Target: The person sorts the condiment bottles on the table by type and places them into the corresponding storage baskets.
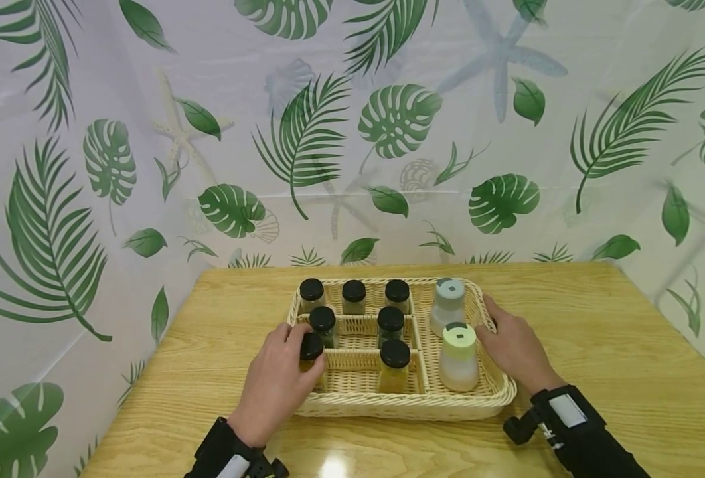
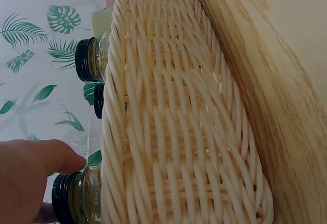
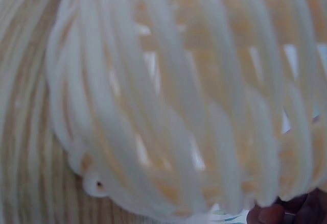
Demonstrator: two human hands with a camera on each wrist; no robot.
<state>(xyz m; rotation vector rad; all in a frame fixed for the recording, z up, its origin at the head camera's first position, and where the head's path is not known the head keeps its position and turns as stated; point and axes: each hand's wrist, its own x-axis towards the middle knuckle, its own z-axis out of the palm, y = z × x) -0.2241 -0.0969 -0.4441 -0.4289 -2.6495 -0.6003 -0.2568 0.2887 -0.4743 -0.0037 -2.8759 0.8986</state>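
Note:
A woven wicker basket (image 1: 406,405) with dividers lies on the table. At its front left compartment my left hand (image 1: 277,382) pinches the black lid of a small glass spice jar (image 1: 311,346). The left wrist view has thumb and fingers about that jar (image 2: 76,198), its lower part hidden behind the basket wall (image 2: 168,106). On the basket's right rim my right hand (image 1: 516,345) keeps a grip, with fingertips (image 3: 271,214) showing under the weave. Several more black-lidded jars, such as the one with yellow contents (image 1: 394,372), stand upright in the left compartments.
The basket's long right compartment holds a grey-topped shaker (image 1: 448,305) at the back and a green-topped shaker (image 1: 459,358) in front. Wood-grain table (image 1: 227,312) surrounds the basket. A leaf-patterned sheet (image 1: 328,199) hangs behind the table.

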